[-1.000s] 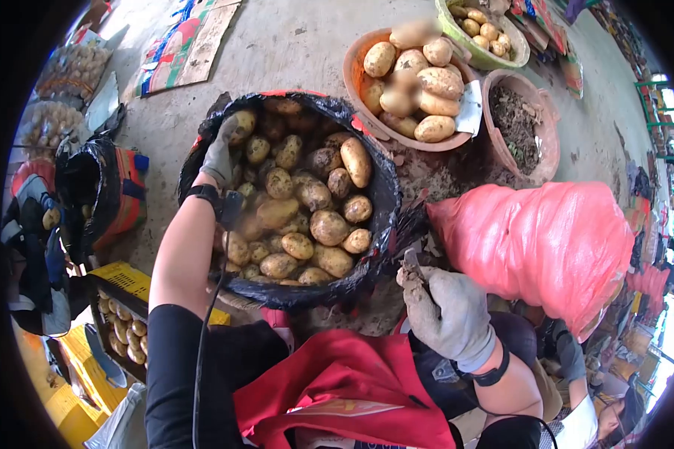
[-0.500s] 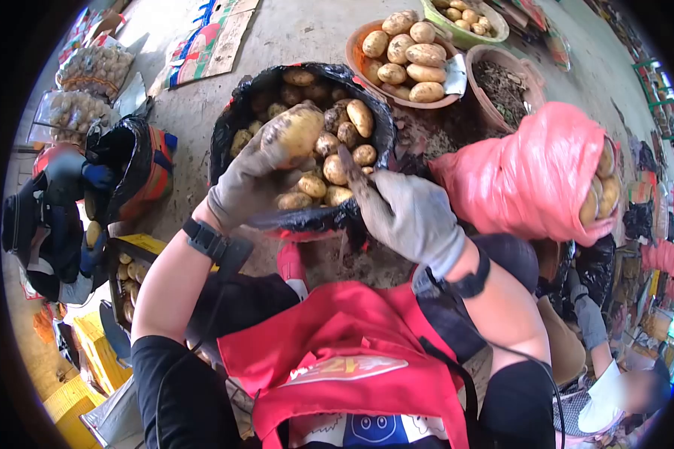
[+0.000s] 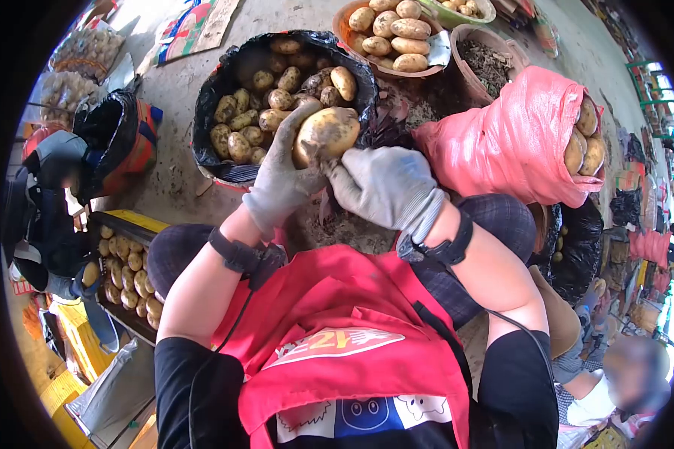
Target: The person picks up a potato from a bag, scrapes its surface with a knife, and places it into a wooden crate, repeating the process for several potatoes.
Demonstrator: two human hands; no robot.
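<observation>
A large potato [image 3: 328, 135] with dirt patches is held by my left hand [image 3: 284, 168], its gloved fingers wrapped round the left side. My right hand [image 3: 389, 185], also in a grey glove, is closed at the potato's lower right edge; whatever its fingertips pinch is too small and dark to make out. Behind and left of both hands stands a bucket lined with black plastic [image 3: 208, 93], holding several potatoes [image 3: 240, 146].
An orange basin [image 3: 342, 30] of potatoes stands at the back, beside a tub of dark debris [image 3: 517, 56]. A pink sack [image 3: 494, 138] of potatoes lies right. A crate [image 3: 146, 228] of potatoes is left. Co-workers sit at far left [image 3: 52, 224] and lower right [image 3: 577, 389].
The large potato has moved right and nearer to my body, away from over the bucket. My right hand has come in against it. The whole view has shifted, and more crate potatoes show.
</observation>
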